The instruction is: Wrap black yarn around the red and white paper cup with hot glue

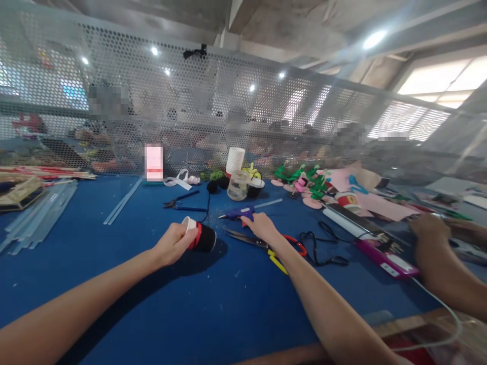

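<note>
Left hand [173, 243] holds black cup [201, 236] sideways (rim apparently leftward).

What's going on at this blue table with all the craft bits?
A person is working at a blue table. Their left hand holds a black paper cup with a red band, tipped on its side just above the table. Their right hand grips a purple glue gun, with scissors lying right beside it. Glue sticks lie to the left; a clear jar and green and pink cutouts sit further back. Another person's hand rests at the right.
</note>
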### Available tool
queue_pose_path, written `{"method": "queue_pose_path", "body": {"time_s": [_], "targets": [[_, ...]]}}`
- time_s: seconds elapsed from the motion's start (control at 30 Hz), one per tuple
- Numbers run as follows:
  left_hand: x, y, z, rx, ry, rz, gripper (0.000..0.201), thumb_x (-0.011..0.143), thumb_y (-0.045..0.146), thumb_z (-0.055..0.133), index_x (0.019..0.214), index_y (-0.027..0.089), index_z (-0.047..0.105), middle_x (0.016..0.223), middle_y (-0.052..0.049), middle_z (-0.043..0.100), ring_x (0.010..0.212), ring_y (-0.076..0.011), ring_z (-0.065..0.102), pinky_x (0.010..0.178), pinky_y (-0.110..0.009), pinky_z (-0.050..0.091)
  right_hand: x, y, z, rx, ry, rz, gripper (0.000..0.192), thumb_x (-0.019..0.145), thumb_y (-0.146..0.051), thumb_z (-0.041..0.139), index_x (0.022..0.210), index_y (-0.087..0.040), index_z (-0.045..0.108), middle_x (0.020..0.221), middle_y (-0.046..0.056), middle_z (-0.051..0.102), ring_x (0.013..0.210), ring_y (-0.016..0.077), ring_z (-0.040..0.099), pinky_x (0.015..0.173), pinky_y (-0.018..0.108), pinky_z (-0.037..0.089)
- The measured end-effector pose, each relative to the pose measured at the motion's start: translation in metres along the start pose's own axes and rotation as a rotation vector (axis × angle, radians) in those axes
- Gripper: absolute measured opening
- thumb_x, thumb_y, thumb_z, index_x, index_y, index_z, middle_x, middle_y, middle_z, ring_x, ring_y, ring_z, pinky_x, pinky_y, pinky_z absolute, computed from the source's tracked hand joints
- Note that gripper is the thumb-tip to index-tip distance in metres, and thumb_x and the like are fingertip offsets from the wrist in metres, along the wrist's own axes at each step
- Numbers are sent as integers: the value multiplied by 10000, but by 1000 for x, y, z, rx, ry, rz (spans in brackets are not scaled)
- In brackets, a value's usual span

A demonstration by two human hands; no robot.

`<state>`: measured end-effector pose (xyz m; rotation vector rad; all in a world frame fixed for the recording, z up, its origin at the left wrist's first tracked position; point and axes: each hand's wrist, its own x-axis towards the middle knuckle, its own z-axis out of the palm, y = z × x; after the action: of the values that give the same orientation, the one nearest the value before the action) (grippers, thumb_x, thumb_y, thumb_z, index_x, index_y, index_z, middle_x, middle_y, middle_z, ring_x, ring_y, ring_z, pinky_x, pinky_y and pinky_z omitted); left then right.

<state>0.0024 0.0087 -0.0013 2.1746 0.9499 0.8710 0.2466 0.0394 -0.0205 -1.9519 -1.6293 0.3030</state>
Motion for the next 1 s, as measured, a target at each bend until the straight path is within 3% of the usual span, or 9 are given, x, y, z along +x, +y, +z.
{"method": "queue_pose_path", "body": {"time_s": [0.1,0.2,0.3,0.37,0.47,0.53,0.7,0.9,1.0], "targets": [[0,2,0,8,-21,14,353,771,302,282,447,180,214,472,54,211,457,-65,198,432,-213,187,-5,-8,-3,-65,51,-24,266,698,-303,524,542,-96,582,807,218,562,898,311,491,700,389,349],[0,3,-1,30,-34,33,359,779,299,268,446,181,203,468,55,199,446,-63,198,432,-217,179,-16,-31,-8,-44,-8,-144,331,761,-348,442,638,-105,630,816,178,585,899,267,503,743,359,344],[-1,5,-2,51,-35,75,353,778,277,266,442,177,226,467,54,218,443,-63,214,438,-216,190,-27,-60,-11,47,-181,-295,411,805,-410,340,699,-169,656,773,68,633,780,156,561,723,251,375],[-1,9,-3,68,-43,102,350,774,260,269,435,175,241,460,54,233,437,-63,224,438,-216,195,-32,-76,-11,198,-352,-366,488,817,-451,270,757,-162,658,813,58,641,787,141,563,744,244,373],[0,14,-4,87,-69,143,352,769,245,276,426,174,241,449,56,236,429,-63,228,441,-219,207,-35,-89,-5,501,-563,-355,529,789,-507,275,801,-134,650,836,72,638,830,159,548,783,283,360],[0,16,-4,88,-90,157,353,772,242,276,427,174,242,445,57,240,426,-63,227,442,-221,211,-36,-91,1,689,-620,-311,477,758,-508,349,820,-137,642,812,64,638,803,155,549,765,292,373],[1,15,-4,10,-137,81,357,767,278,288,427,171,258,438,56,257,422,-59,229,424,-213,196,-38,-86,11,973,-466,-237,228,606,-352,608,694,-143,626,765,36,629,744,126,541,741,265,377],[6,11,-2,-265,-86,-282,369,714,405,348,435,168,305,413,64,259,399,-50,213,395,-203,159,-41,-81,4,948,-195,-238,186,643,-336,564,648,-152,593,631,-9,575,586,89,469,619,228,366],[9,11,-2,-332,-38,-387,327,686,393,377,461,157,357,410,64,300,396,-53,248,399,-198,181,-45,-83,-1,885,-128,-302,195,679,-336,529,645,-148,568,600,-20,533,545,80,427,564,211,349]]}}
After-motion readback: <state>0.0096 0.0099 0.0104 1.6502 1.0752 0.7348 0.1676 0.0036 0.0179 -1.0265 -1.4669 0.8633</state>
